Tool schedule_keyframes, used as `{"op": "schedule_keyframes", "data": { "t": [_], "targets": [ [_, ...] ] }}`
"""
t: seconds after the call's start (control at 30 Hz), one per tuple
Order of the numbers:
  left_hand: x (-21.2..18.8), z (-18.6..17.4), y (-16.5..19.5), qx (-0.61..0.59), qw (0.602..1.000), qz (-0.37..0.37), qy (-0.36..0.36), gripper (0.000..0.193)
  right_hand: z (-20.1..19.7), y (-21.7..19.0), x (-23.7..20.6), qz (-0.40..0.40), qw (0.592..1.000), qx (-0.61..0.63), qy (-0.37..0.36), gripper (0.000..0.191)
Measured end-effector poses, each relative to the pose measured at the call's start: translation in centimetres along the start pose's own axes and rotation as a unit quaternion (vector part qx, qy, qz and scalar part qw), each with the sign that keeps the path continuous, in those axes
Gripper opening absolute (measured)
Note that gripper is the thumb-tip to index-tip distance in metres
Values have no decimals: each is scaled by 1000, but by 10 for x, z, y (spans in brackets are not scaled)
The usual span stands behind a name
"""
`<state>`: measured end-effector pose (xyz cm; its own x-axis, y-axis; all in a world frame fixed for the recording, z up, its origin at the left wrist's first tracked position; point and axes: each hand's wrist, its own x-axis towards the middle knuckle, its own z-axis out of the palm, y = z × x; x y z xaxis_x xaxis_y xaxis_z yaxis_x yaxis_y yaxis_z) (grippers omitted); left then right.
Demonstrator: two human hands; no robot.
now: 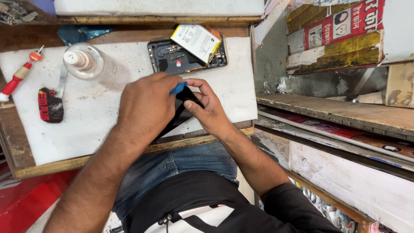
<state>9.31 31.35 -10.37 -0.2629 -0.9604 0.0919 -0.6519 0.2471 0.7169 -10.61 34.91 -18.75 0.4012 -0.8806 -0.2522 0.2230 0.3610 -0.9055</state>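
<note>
— Hands?
— Both together at centre of tabletop point(108, 129). Left hand point(144, 105) clamped over a blue tool point(178, 88); right hand point(209, 110) pinching a black flat panel point(183, 108) from 3 o'clock.
— Panel position?
— Tilted between both hands, lower edge reaching toward near rim of tabletop at 6 o'clock.
— Around them?
— Opened phone body point(172, 58) at 12 o'clock, well apart from hands, white battery point(196, 41) lying askew across upper corner. Clear bottle point(88, 62) at 10 o'clock. Red-handled screwdriver point(17, 77) at 9 o'clock, black pouch point(50, 105) just beside. Wooden shelves point(336, 110) at 3 o'clock.
— Blue tool's tip?
— Hidden under left fingers; cannot tell whether touching panel.
</note>
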Motion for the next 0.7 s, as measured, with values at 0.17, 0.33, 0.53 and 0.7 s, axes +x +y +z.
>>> {"op": "schedule_keyframes", "data": {
  "t": [0.17,0.33,0.53,0.7],
  "targets": [
    [10,-5,-2,-17,998,-37,-53,7,-3,3,-1,2,1000,-20,-4,54],
    [11,0,2,38,998,-11,-39,5,-4,6,-3,7,999,-45,2,57],
    [7,8,1,59,997,13,-41,7,-6,6,-2,-4,999,-49,-22,57],
    [5,10,-2,54,997,37,-29,12,-2,2,-1,2,999,-41,-15,58]
  ]
}}
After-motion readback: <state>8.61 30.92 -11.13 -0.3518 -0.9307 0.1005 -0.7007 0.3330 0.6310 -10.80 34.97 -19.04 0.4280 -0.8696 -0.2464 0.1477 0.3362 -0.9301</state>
